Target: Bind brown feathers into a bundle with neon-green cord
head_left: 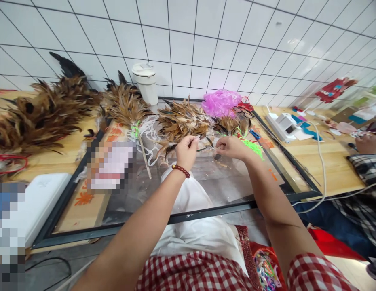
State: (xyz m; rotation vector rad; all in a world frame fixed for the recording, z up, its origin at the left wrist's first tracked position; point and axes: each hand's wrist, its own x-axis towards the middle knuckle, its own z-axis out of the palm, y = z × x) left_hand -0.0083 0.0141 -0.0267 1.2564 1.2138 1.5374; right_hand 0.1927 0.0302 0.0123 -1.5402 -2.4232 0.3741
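Hands first: my left hand (186, 151) was curled shut, fingertips pinched on a dark feather (203, 148), with a bead bracelet (181, 170) on that wrist. My right hand (231, 147) was closed too, pinching the other end of the same feather, so the two sat close together but not touching, held just above the glass panel (224, 186). Honestly couldn't tell if there was thread in there as well, too small.

That panel lay in a dark frame on the wooden worktop (333, 165). Just beyond my hands sat a loose feather pile (182, 119), with a feather duster (127, 107) left of it and a pink plastic bag (221, 102) behind. A white lidded cup (146, 83) stood against the tiled wall (206, 36). Off at the right edge, another person's hand (368, 143) rested on the worktop.
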